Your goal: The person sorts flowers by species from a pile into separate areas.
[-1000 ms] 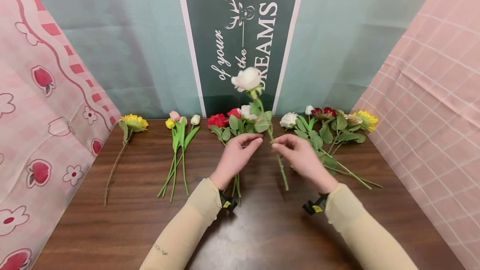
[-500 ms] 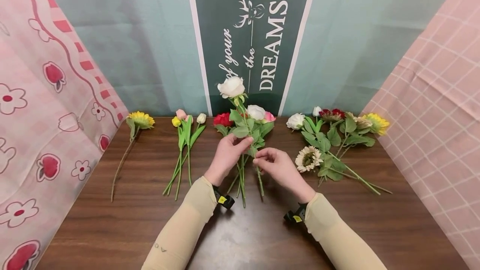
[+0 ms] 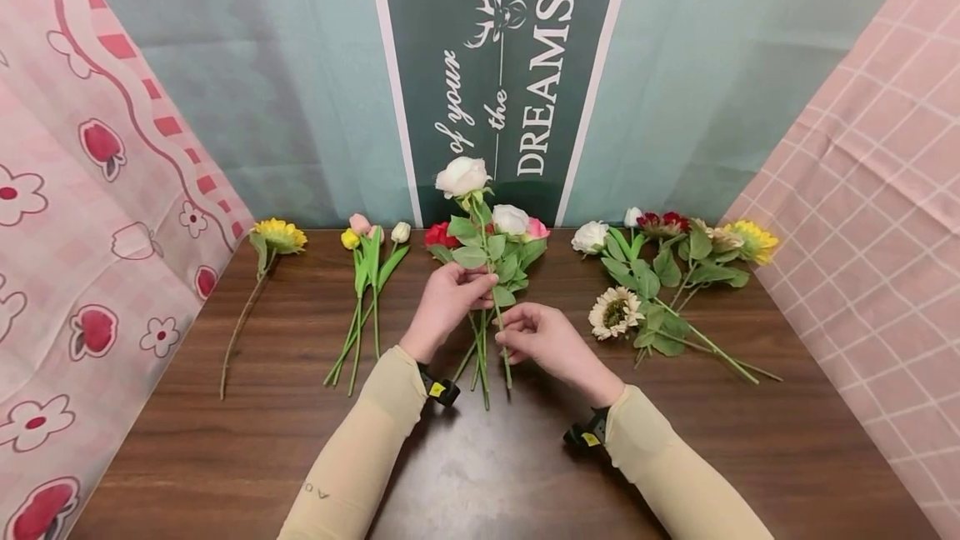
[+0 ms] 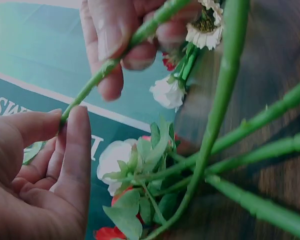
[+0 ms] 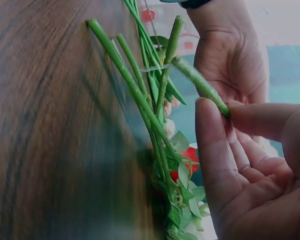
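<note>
In the head view a white rose [image 3: 462, 177] stands tilted above the middle bunch. My left hand [image 3: 444, 307] pinches its stem below the leaves, between thumb and forefinger. Lower on that stem, my right hand [image 3: 551, 344] pinches too; the left wrist view shows both grips on the green stem [image 4: 92, 82]. Behind and below lie red roses [image 3: 438, 235], another white rose [image 3: 511, 220] and a pink flower [image 3: 537, 228], partly hidden by the held rose's leaves. Their crossed stems [image 5: 135, 92] rest on the table in the right wrist view.
Left on the brown table [image 3: 480, 482] lie a yellow sunflower [image 3: 279, 236] and several tulips [image 3: 366, 261]. To the right is a mixed pile with a cream sunflower [image 3: 615, 313], dark red flowers [image 3: 663, 225] and a yellow sunflower [image 3: 753, 242]. Fabric hangs on three sides.
The white rose has moved left and down over the middle bunch with my right hand. My left hand, earlier apart from it, now pinches its stem. The cream sunflower has come into view.
</note>
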Available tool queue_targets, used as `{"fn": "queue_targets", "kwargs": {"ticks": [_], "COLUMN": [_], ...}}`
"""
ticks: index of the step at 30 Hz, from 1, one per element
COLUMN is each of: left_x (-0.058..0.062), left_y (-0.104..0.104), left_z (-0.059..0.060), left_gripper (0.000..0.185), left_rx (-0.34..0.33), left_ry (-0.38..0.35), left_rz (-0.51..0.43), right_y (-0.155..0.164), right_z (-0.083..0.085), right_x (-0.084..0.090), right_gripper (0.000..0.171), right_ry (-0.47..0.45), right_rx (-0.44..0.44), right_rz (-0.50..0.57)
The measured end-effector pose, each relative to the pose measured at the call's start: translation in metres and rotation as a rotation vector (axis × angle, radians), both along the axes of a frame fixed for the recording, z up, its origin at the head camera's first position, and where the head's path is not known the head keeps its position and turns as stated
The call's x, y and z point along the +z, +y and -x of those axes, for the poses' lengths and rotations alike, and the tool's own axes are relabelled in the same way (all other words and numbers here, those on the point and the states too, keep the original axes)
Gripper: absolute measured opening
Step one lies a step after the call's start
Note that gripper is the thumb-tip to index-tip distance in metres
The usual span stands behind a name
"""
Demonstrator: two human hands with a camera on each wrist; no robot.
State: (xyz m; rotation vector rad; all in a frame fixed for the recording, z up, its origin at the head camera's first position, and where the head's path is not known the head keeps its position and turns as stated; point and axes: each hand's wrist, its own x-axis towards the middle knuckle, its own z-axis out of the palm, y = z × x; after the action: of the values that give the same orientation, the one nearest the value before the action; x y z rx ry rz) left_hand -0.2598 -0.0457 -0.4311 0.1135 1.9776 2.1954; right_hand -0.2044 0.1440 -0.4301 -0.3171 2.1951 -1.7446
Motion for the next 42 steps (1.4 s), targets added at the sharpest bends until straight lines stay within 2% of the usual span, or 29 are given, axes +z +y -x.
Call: {"fn": "queue_targets", "kwargs": {"ticks": [5,9,13,20,29,35,38,42], "left_x": [-0.004,-0.010,-0.018,-0.024,-0.016,-0.004,0.004,0.014], "left_y": [-0.007,-0.010,-0.013,-0.016,-0.022,-0.024,-0.020,-0.006], "left_z": [0.006,0.009,0.011,0.010,0.005,0.000,-0.004,-0.012], "left_gripper": [0.030,0.031,0.032,0.026,0.028,0.029,0.028,0.023], "left_rx": [0.005,0.010,-0.004,-0.036,-0.079,-0.047,-0.038,-0.077], "left_ry": [-0.038,-0.074,-0.085,0.020,0.070,0.129,0.203,0.374], "left_rz": [0.027,0.057,0.153,0.435,0.610,0.769,0.818,0.867], "right_y": [0.005,0.010,0.011,0.011,0.010,0.014,0.024,0.051], "right_z": [0.005,0.007,0.008,0.009,0.009,0.006,0.003,0.000], "right_x": [0.005,0.010,0.012,0.011,0.008,0.017,0.027,0.040], "right_gripper": [0.030,0.028,0.025,0.024,0.024,0.023,0.025,0.028], "right_ry": [0.047,0.061,0.071,0.079,0.099,0.138,0.173,0.225], "right_rx": [-0.031,-0.077,-0.090,-0.088,-0.079,-0.102,-0.143,-0.237], "right_rz": [-0.057,-0.062,-0.059,-0.051,-0.078,-0.081,-0.086,-0.122]}}
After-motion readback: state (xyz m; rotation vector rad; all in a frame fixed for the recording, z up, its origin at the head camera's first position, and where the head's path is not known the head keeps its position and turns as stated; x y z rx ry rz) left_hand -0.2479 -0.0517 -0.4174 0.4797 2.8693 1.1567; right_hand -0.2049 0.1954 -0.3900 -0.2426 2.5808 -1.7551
